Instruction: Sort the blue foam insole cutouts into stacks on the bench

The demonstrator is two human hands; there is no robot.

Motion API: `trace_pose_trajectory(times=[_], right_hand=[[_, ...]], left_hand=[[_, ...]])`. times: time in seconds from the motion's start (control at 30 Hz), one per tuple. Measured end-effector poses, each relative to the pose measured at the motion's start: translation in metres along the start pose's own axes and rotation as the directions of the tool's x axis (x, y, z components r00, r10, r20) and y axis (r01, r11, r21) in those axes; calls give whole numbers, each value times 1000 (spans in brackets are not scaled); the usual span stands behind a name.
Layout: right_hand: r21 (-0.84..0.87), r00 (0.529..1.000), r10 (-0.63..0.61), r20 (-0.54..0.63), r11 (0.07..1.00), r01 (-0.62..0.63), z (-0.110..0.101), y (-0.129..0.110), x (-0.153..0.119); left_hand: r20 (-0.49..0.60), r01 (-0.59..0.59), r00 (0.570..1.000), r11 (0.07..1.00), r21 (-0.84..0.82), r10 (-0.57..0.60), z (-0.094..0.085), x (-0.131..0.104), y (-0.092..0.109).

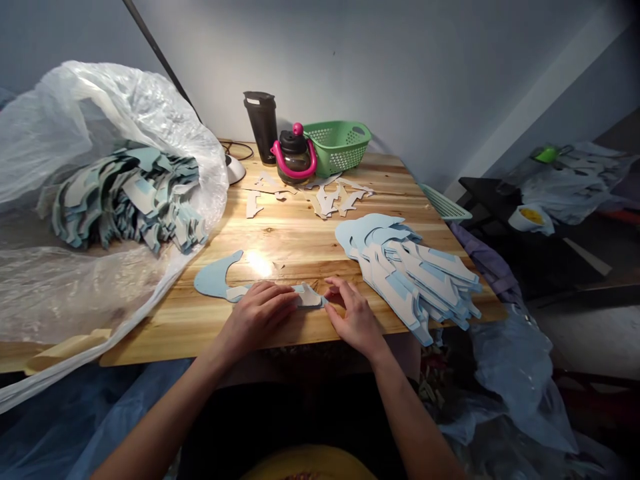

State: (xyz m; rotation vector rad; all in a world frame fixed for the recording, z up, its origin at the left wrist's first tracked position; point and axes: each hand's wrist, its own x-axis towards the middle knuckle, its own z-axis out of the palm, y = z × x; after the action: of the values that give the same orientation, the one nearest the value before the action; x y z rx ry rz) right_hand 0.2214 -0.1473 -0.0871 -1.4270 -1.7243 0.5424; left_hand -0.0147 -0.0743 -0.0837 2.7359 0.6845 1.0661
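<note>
A light-blue cut-out piece (213, 279) with a hooked, curved end lies near the front edge of the wooden table, white strips along its narrow part. Across its middle rests my left hand (263, 303), fingers together and pressing it to the wood. My right hand (353, 313) pinches the narrow right end between thumb and fingertips. The white strip (309, 297) between my hands stands slightly raised. To the right, a fanned pile of similar light-blue and white pieces (405, 273) overlaps toward the table's edge. Parts of the held piece are hidden under my left fingers.
At left, a large clear plastic bag (120, 87) holds many stacked pieces (133, 193). White paper scraps (327, 200) lie farther back. Behind them stand a black tumbler (261, 127), a dark jug with a pink handle (295, 160) and a green basket (343, 143).
</note>
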Motion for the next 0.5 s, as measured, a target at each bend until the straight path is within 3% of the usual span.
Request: trace_pose_trajectory(times=[0.5], right_hand=[[-35, 999, -36, -9, 999, 36, 2, 2, 0]], left_hand=[[51, -47, 998, 992, 117, 42, -1, 5, 6]])
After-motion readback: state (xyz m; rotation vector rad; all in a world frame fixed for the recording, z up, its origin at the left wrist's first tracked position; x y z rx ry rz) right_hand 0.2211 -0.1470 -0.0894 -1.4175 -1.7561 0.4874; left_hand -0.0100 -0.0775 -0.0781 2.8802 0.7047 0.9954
